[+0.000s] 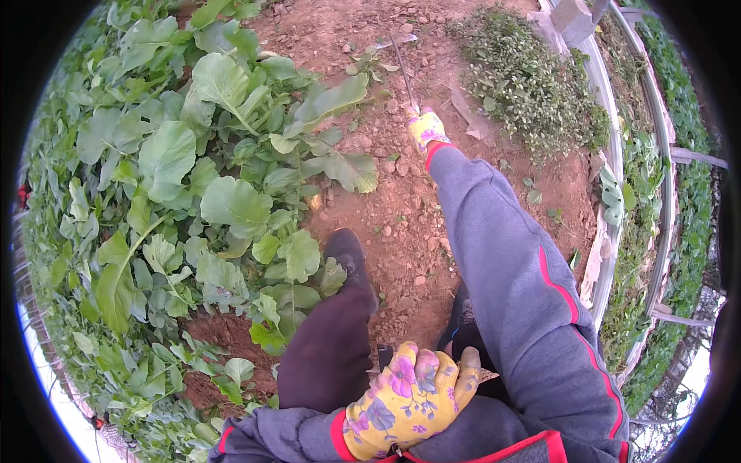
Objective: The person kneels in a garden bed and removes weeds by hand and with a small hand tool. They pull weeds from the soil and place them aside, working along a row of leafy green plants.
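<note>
My right hand (428, 128), in a yellow floral glove, is stretched out over the reddish soil and grips the end of a long, thin-handled tool (400, 63). A flat, pale metal blade (397, 41) lies at the tool's far end, close to a small leafy plant. Near my lap, my left hand (414, 396) wears a matching glove, its fingers curled. A small brown pointed piece (487, 375) shows beside its fingertips and a dark edge (385, 356) beside its other side; whether it holds either is unclear.
Broad-leaved green plants (234, 205) crowd the left, some leaning over the path beside my shoe (347, 260). Low, small-leaved plants (509, 81) grow at the upper right, beside a pale curved rail (608, 173). A dug hollow of bare soil (231, 347) lies at the lower left.
</note>
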Available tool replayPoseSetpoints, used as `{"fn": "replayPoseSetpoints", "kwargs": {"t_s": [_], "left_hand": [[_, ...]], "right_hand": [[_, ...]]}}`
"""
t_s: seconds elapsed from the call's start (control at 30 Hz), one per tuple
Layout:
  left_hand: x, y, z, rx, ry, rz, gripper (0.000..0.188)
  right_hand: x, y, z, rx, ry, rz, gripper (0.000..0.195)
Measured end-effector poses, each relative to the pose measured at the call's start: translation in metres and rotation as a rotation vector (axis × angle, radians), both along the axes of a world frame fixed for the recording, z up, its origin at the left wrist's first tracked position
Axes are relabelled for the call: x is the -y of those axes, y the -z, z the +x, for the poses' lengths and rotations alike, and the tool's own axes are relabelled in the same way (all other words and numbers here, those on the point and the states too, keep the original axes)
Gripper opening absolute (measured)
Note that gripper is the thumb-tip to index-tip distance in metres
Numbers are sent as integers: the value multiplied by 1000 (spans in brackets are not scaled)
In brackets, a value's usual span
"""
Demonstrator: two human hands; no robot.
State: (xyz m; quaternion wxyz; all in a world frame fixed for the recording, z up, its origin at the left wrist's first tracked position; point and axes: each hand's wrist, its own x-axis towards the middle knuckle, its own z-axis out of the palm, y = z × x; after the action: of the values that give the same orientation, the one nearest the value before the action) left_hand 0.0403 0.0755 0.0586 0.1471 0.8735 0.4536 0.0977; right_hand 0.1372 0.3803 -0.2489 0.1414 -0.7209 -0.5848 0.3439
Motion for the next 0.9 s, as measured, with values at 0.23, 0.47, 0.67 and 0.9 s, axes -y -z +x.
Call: {"fn": "replayPoseSetpoints", "kwargs": {"t_s": [0.23,0.47,0.67,0.9], "left_hand": [[9,0,5,4,-105,-56,37],[5,-6,3,24,-14,10,35],[9,-2,-1,66,4,28,32],[15,6,4,116,-162,9,36]], "right_hand": [[118,32,3,-48,-80,-201,58],[313,17,106,135,-109,-478,64],[294,8,105,-27,60,-309,66],[94,-4,1,6,-49,-33,57]]}}
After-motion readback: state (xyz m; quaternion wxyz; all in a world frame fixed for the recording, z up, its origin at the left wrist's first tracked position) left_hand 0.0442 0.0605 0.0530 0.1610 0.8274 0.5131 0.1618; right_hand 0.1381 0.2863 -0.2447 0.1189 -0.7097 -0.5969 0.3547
